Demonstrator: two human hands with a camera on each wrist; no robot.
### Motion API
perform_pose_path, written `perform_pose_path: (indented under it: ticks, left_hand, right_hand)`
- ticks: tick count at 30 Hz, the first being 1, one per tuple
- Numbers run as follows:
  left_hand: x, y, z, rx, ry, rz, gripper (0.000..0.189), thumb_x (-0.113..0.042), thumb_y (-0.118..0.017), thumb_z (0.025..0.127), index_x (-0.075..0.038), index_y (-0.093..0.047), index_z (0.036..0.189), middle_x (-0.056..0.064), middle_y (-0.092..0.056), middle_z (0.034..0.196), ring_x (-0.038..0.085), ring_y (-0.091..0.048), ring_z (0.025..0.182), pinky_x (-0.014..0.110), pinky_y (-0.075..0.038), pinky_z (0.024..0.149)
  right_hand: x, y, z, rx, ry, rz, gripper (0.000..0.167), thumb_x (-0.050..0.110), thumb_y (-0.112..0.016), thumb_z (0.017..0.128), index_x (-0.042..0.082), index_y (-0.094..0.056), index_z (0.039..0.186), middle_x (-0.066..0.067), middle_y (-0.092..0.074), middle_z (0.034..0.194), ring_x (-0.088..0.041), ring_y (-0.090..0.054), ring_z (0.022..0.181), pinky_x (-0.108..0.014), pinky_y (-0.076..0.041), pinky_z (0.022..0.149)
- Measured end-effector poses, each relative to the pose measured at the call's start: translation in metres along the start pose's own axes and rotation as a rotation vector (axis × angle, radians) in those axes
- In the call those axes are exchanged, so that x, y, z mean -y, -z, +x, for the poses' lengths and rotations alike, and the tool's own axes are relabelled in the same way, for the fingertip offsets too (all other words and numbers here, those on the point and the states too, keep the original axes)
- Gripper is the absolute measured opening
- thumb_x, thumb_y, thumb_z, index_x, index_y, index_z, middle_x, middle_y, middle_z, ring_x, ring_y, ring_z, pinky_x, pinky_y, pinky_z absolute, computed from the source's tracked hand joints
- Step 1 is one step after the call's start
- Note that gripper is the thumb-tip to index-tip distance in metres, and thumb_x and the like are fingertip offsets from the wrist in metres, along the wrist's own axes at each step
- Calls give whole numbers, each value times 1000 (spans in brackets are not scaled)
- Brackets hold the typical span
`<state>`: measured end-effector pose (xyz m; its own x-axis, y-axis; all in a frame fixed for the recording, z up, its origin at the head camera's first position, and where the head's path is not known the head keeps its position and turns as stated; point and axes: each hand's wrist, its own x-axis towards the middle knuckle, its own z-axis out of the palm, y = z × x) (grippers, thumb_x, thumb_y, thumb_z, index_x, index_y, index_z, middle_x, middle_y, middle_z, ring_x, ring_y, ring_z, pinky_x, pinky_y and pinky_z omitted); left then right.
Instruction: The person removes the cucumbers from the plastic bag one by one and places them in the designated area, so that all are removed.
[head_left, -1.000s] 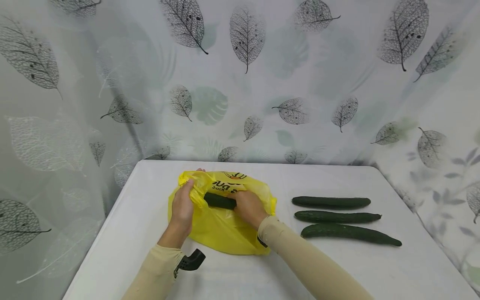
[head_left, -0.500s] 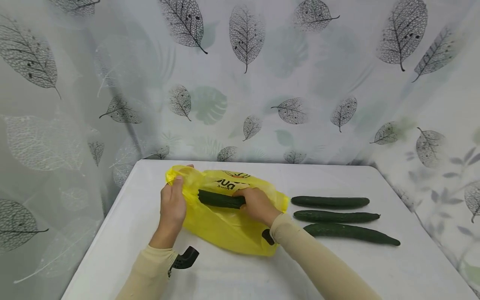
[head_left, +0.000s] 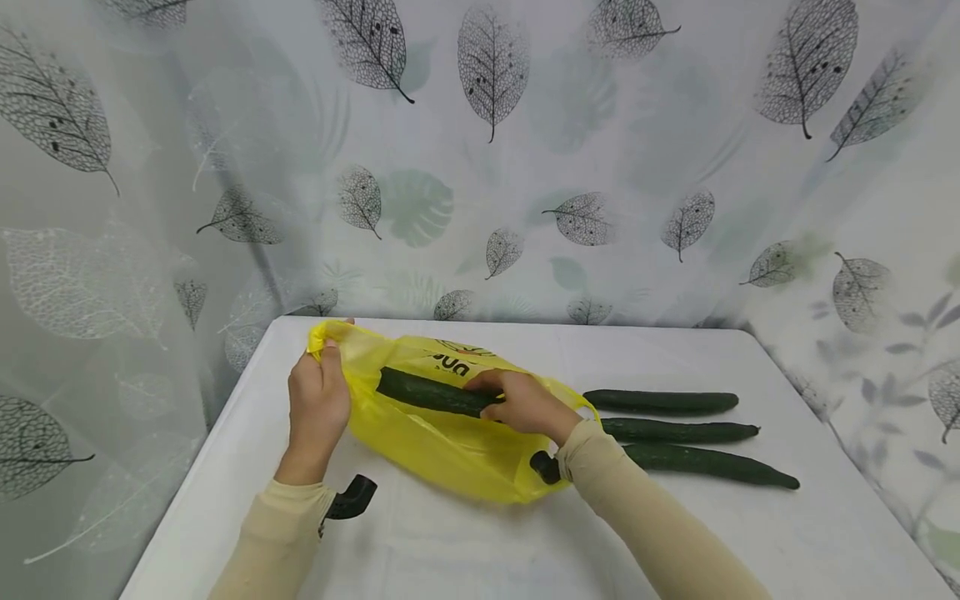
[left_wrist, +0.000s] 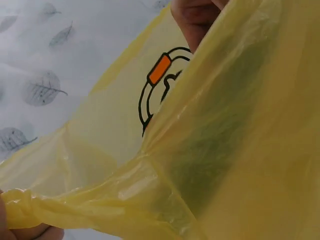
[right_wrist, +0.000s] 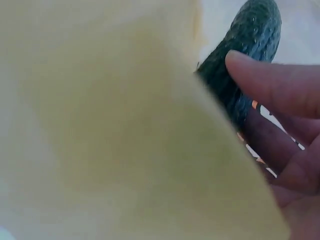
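A yellow plastic bag [head_left: 420, 450] with dark print stretches between my two hands in the head view. My left hand [head_left: 318, 404] grips its bunched left edge; in the left wrist view the left fingers [left_wrist: 35, 232] pinch that edge. My right hand [head_left: 528, 407] reaches into the bag's opening and holds a dark green cucumber [head_left: 427, 390], which points left. Thumb and fingers lie around the cucumber [right_wrist: 252, 40] in the right wrist view, where the blurred bag [right_wrist: 115, 130] covers part of it. Through the bag film in the left wrist view a dark green shape shows.
Beside the bag, three cucumbers lie roughly parallel on the white table [head_left: 465, 550]: a back one [head_left: 667, 402], a middle one [head_left: 686, 431] and a front one [head_left: 720, 467]. The bag and right arm cover some of their left ends. A leaf-patterned curtain [head_left: 465, 167] hangs behind.
My left hand has moved left with the bag's edge and my right hand slightly right, stretching the bag wider. The held cucumber shows more of its length.
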<state>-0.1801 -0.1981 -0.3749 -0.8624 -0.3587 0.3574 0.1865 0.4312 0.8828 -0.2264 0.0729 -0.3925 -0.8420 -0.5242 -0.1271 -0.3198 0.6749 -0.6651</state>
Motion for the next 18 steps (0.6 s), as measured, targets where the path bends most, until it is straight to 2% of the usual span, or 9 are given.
perform_pose_path:
  ticks: [3, 6, 11, 14, 18]
  left_hand:
    - [0, 0, -1, -15, 26, 41, 47, -31, -36, 110, 5, -58, 90, 10, -43, 68, 23, -42, 57, 28, -36, 52]
    - [0, -2, -2, 10, 52, 51, 47, -33, -37, 110, 2, -53, 84, 7, -37, 66, 23, -41, 59, 29, -35, 53]
    - [3, -5, -3, 58, 63, 62, 49, -37, -37, 110, -1, -50, 79, 6, -38, 67, 24, -41, 60, 31, -35, 52]
    - [5, -6, -4, 106, 85, 67, 52, -44, -38, 109, -1, -52, 83, 8, -40, 70, 24, -44, 65, 33, -38, 58]
    - [8, -7, -7, 197, 93, 75, 56, -53, -41, 105, 0, -58, 96, 10, -48, 76, 24, -50, 71, 35, -42, 66]
  right_hand:
    - [-1, 1, 0, 24, 31, 38, 42, 6, -72, 93, 14, -66, 133, -3, -62, 134, -25, -57, 125, -43, -46, 105]
    - [0, 1, 0, 44, 55, 67, 42, 6, -73, 92, 13, -66, 133, -4, -63, 134, -25, -58, 124, -43, -47, 105]
    - [7, 1, -7, 51, 54, 77, 42, 6, -72, 93, 13, -66, 134, -3, -63, 134, -24, -58, 123, -42, -47, 105]
    - [13, 2, -14, 48, 54, 68, 42, 7, -71, 94, 13, -65, 135, -3, -63, 134, -23, -58, 124, -41, -47, 105]
    - [22, 4, -24, 40, 63, 57, 42, 7, -70, 95, 11, -63, 136, -5, -62, 135, -24, -56, 127, -43, -46, 106]
